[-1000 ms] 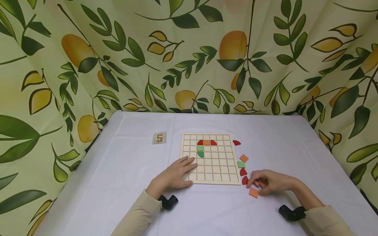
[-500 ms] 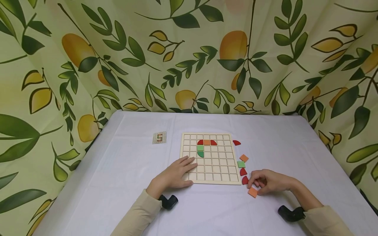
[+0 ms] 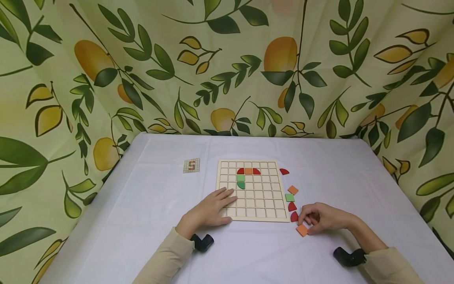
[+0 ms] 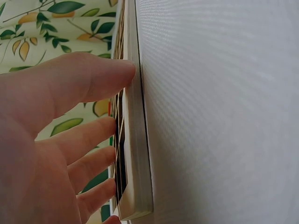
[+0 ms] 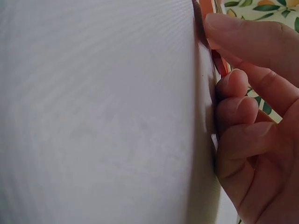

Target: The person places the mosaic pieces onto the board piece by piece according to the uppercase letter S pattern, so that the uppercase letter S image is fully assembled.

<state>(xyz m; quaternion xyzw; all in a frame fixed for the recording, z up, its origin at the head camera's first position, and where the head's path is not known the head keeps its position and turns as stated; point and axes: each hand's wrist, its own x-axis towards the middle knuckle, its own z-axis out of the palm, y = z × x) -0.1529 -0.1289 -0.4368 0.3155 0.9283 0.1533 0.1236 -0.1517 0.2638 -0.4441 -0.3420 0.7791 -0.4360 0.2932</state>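
A pale wooden grid board (image 3: 261,213) lies on the white cloth; in it sit two red quarter-round tiles, an orange square between them, a light green square (image 3: 240,178) and a dark green quarter-round (image 3: 241,185). My left hand (image 3: 212,208) rests spread on the board's near left corner, thumb along the near edge. To the board's right, my right hand (image 3: 325,218) pinches an orange square tile (image 3: 302,230) between thumb and index finger, low at the cloth, other fingers curled. The right wrist view shows the thumb (image 5: 233,29) against that tile's edge.
Beside the board's right edge lie loose tiles: red quarter-rounds (image 3: 292,206), a light green square (image 3: 289,197) and an orange square (image 3: 293,190). A small pattern card (image 3: 191,165) with an S lies at the back left. A leaf-print curtain (image 3: 227,71) stands behind the table.
The orange square tile at my right hand has slid slightly left and away from me and turned a little, the fingers shifting with it. My left hand has stayed put.
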